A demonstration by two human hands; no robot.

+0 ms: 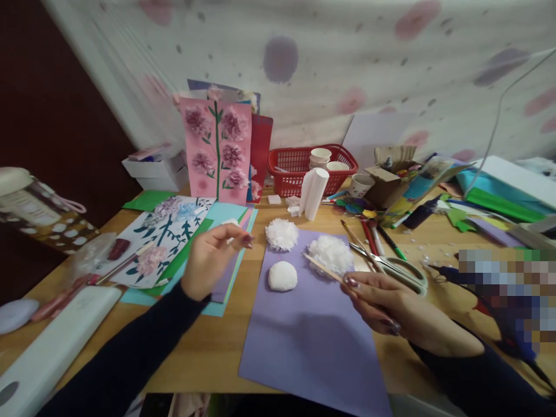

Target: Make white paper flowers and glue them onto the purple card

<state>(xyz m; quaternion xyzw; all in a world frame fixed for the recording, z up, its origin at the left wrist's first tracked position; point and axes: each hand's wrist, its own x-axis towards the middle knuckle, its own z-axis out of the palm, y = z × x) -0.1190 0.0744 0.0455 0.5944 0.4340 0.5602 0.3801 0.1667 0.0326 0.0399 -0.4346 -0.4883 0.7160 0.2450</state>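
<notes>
My right hand (377, 301) grips a thin wooden stick (325, 269), whose far end lies over the front of a fluffy white paper flower (330, 253). My left hand (212, 255) is raised over the left papers, its thumb and forefinger pinched together; whatever is between them is too small to make out. On the purple sheet (313, 353) a second white paper flower (282, 234) sits at the far left corner. A smooth round white piece (282, 276) lies just in front of it.
A red basket (286, 168) with paper cups and a white paper roll (314, 194) stand behind. Scissors (403, 272), pens and a glue gun (490, 313) lie right. Flower artwork (217, 150) stands at back left; a white device (61, 347) lies front left.
</notes>
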